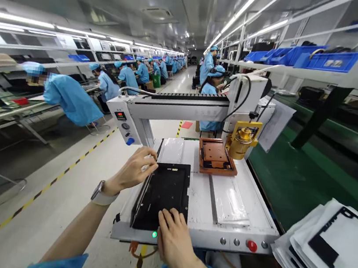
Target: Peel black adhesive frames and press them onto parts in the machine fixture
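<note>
A black plate (pixel 163 196) lies on a white machine bench (pixel 198 199). A brown tray (pixel 217 157) sits past it. The left grip (pixel 134 170) has its fingers curled at the plate's top edge, but I cannot tell if it holds tight. The right grip (pixel 173 239) lies open and flat on the plate's bottom edge.

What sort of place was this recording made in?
Likely an electronics assembly factory: long rows of workbenches, workers in blue smocks and caps, and a benchtop gantry machine.
</note>
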`<state>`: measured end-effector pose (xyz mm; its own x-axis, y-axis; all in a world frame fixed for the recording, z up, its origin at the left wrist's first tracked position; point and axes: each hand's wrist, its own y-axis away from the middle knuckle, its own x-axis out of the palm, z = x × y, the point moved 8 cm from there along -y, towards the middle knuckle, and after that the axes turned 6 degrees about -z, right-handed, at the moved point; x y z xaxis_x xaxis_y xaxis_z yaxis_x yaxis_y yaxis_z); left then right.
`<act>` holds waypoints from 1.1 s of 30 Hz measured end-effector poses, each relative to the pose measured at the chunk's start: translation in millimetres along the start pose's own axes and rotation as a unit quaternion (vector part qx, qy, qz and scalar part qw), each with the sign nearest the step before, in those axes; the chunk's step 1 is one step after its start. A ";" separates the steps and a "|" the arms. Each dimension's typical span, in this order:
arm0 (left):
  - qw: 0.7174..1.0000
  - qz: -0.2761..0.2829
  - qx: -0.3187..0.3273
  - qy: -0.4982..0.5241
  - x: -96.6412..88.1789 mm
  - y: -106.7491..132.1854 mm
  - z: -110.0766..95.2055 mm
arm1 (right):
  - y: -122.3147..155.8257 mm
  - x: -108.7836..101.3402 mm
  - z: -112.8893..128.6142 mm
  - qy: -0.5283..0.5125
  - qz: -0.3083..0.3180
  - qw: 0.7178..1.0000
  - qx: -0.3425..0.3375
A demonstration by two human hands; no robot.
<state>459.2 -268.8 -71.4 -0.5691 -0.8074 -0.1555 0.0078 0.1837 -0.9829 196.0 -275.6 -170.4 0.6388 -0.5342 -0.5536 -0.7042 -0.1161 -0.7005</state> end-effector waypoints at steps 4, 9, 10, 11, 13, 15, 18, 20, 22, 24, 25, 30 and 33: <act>0.995 -0.059 -0.052 0.062 -22.9 22.1 13.7 | 1.9 61.9 2.6 -0.007 0.278 0.960 -0.046; 0.977 -0.111 -0.104 0.147 -22.9 23.4 25.6 | -54.4 38.9 -17.3 -0.112 0.548 0.812 0.165; 0.974 -0.110 -0.114 0.161 -20.5 20.5 27.5 | -64.0 30.1 -19.0 -0.117 0.570 0.791 0.188; 0.971 -0.107 -0.126 0.174 -17.8 17.4 29.9 | -69.7 23.0 -21.4 -0.119 0.583 0.777 0.206; 0.963 -0.099 -0.165 0.190 -12.5 11.9 36.8 | -68.2 14.4 -30.2 -0.123 0.580 0.771 0.233; 0.951 -0.091 -0.224 0.195 -7.6 8.6 46.2 | -54.9 9.0 -44.8 -0.146 0.524 0.797 0.262; 0.926 -0.094 -0.307 0.198 -2.3 6.1 58.2 | -48.9 -20.4 -59.1 -0.236 0.293 0.905 0.199; 0.912 -0.109 -0.339 0.206 1.1 4.2 60.9 | -50.7 -63.4 -56.3 -0.273 0.097 0.953 0.091; 0.903 -0.123 -0.343 0.226 6.5 2.4 57.1 | -49.6 -97.0 -49.4 -0.255 -0.006 0.967 0.023; 0.898 -0.110 -0.332 0.268 17.4 2.5 48.1 | -49.2 -113.4 -41.7 -0.226 -0.032 0.974 -0.008; 0.894 -0.099 -0.324 0.293 23.8 3.8 42.5 | -47.7 -116.5 -38.7 -0.216 -0.031 0.976 -0.018; 0.866 -0.146 -0.312 0.363 34.4 20.9 30.0 | -21.3 -96.7 -39.9 -0.208 0.026 0.977 -0.026; 0.858 -0.170 -0.331 0.353 35.2 28.2 32.0 | -10.8 -88.2 -43.3 -0.196 0.023 0.980 -0.027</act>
<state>465.6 -310.0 -107.7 -0.8042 -0.3799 0.4571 -0.5935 0.4725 -0.6515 133.8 -263.5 -94.5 0.6686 -0.1783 -0.7220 -0.7436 -0.1499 -0.6516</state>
